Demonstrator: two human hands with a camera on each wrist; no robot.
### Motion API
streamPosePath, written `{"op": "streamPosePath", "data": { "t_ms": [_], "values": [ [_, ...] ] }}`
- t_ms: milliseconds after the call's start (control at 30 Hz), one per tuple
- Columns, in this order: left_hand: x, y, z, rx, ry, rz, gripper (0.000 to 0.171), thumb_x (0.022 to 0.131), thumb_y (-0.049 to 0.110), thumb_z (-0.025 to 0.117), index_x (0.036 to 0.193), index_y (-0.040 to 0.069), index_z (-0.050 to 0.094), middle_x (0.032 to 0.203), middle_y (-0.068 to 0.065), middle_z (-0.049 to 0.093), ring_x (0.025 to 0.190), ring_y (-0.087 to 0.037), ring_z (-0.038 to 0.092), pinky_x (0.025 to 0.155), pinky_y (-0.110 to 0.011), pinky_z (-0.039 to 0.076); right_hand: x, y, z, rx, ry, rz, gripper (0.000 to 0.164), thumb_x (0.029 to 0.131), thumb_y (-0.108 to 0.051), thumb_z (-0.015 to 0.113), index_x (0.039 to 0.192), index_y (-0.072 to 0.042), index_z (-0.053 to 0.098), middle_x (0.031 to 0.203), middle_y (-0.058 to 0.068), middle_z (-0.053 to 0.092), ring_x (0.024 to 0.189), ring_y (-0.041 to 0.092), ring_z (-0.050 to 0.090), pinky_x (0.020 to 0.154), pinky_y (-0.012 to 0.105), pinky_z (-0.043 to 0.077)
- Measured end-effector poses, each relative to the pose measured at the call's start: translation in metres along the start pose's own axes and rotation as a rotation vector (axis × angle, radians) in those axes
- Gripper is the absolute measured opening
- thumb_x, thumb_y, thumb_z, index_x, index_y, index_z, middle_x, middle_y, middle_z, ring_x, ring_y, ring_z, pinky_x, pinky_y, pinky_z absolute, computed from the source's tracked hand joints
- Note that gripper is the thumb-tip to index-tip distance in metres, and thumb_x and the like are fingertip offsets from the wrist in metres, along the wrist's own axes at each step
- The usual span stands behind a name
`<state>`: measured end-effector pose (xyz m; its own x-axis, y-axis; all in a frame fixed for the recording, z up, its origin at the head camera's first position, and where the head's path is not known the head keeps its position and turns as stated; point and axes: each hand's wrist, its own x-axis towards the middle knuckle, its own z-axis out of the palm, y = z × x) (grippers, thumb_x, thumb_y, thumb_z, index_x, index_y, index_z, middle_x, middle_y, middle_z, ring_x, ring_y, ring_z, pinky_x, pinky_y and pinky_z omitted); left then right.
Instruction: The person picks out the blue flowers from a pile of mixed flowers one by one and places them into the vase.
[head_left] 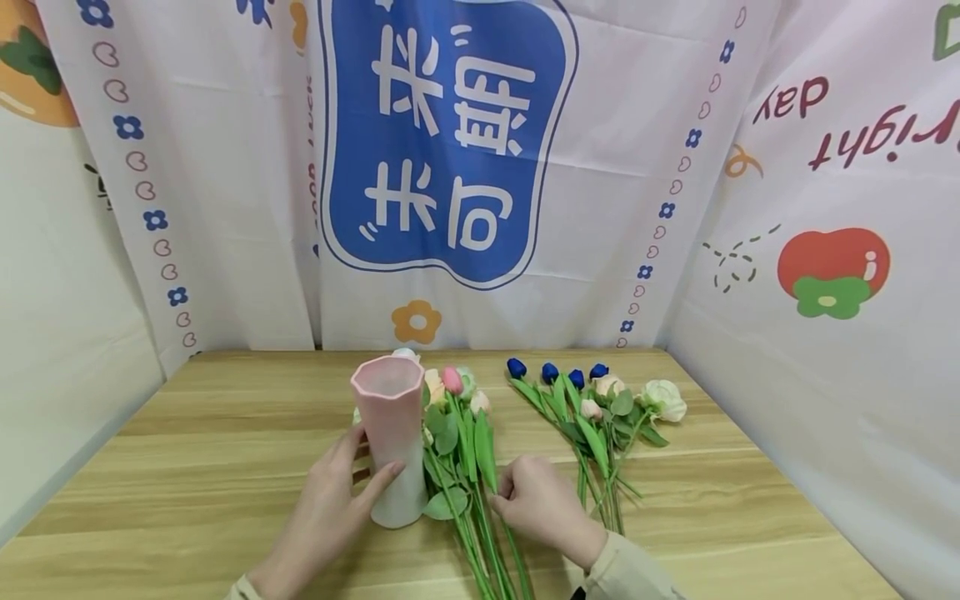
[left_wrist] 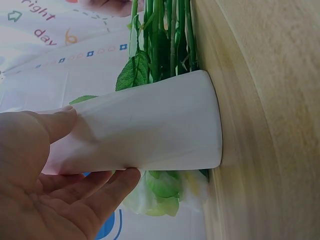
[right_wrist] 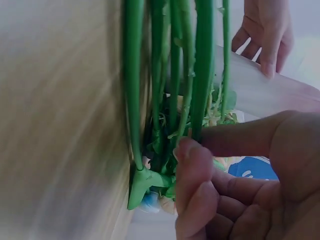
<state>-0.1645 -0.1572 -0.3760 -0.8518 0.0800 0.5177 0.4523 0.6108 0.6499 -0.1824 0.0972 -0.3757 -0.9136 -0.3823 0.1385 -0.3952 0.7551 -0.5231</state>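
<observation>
My left hand (head_left: 330, 500) grips a tall vase (head_left: 396, 458), pink at the rim and white toward the base, which stands upright on the table. In the left wrist view the thumb lies on one side of the vase (left_wrist: 145, 122) and the fingers on the other. Right beside it lies a bunch of artificial flowers (head_left: 452, 380) with pink, cream and white heads and long green stems. My right hand (head_left: 543, 504) is at the right edge of this bunch. Thumb and forefinger pinch a green stem (right_wrist: 202, 75) there; which flower head it bears is hard to tell.
A second bunch (head_left: 600, 425) lies to the right on the wooden table (head_left: 225, 433), with dark blue tulip buds (head_left: 550, 372) and a white bloom (head_left: 663, 400). Printed white cloth (head_left: 247, 208) hangs behind the table and along both sides.
</observation>
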Motion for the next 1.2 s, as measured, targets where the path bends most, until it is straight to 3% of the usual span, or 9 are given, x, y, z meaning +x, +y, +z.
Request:
{"op": "streamPosePath", "data": {
  "t_ms": [167,433,600,800,1033,1200],
  "values": [
    [0.0,-0.001,0.001,-0.023,0.006,-0.003,0.059,0.082,0.035,0.064,0.128,0.007,0.04,0.115,-0.007,0.052,0.096,-0.02,0.055,0.074,-0.026,0.053,-0.001,0.002,0.004,-0.031,-0.009,-0.013,0.034,0.079,-0.023,0.067,0.05,-0.019,0.052,0.039,-0.011,0.038,0.034,0.004,0.03,0.03,0.015,0.025],
    [-0.002,-0.001,0.002,-0.023,-0.003,-0.011,0.059,0.082,0.034,0.064,0.129,0.008,0.04,0.116,-0.007,0.052,0.097,-0.019,0.055,0.074,-0.025,0.053,-0.004,0.006,0.006,-0.018,0.016,-0.005,0.044,0.082,-0.031,0.063,0.048,-0.019,0.039,0.039,-0.012,0.024,0.033,0.002,0.019,0.031,0.013,0.012],
    [-0.002,0.0,0.003,-0.022,-0.009,-0.016,0.06,0.082,0.034,0.065,0.129,0.008,0.039,0.116,-0.007,0.052,0.097,-0.019,0.055,0.074,-0.025,0.053,-0.005,0.006,0.002,-0.006,0.007,0.015,0.044,0.083,-0.033,0.062,0.047,-0.019,0.041,0.039,-0.012,0.026,0.033,0.003,0.021,0.031,0.014,0.014],
    [-0.002,0.001,0.005,-0.028,-0.014,-0.013,0.06,0.082,0.035,0.064,0.129,0.008,0.039,0.116,-0.006,0.052,0.097,-0.018,0.055,0.074,-0.025,0.053,-0.008,0.014,-0.025,-0.077,0.062,0.081,0.038,0.081,-0.039,0.062,0.052,-0.019,0.049,0.042,-0.01,0.036,0.036,0.004,0.03,0.03,0.015,0.024],
    [-0.002,-0.001,0.003,-0.037,-0.017,-0.029,0.061,0.082,0.035,0.064,0.13,0.008,0.038,0.118,-0.007,0.051,0.098,-0.019,0.055,0.075,-0.026,0.053,-0.008,0.049,-0.061,-0.231,0.129,0.155,0.042,0.079,-0.026,0.067,0.047,-0.015,0.041,0.039,-0.011,0.025,0.035,0.003,0.022,0.03,0.014,0.016],
    [0.0,0.0,0.0,-0.02,-0.011,-0.016,0.061,0.081,0.033,0.065,0.129,0.008,0.039,0.118,-0.009,0.051,0.098,-0.02,0.055,0.074,-0.026,0.053,-0.011,0.077,-0.08,-0.244,0.163,0.226,0.044,0.078,-0.021,0.066,0.046,-0.015,0.036,0.04,-0.009,0.02,0.035,0.005,0.02,0.033,0.015,0.014]
  ]
}}
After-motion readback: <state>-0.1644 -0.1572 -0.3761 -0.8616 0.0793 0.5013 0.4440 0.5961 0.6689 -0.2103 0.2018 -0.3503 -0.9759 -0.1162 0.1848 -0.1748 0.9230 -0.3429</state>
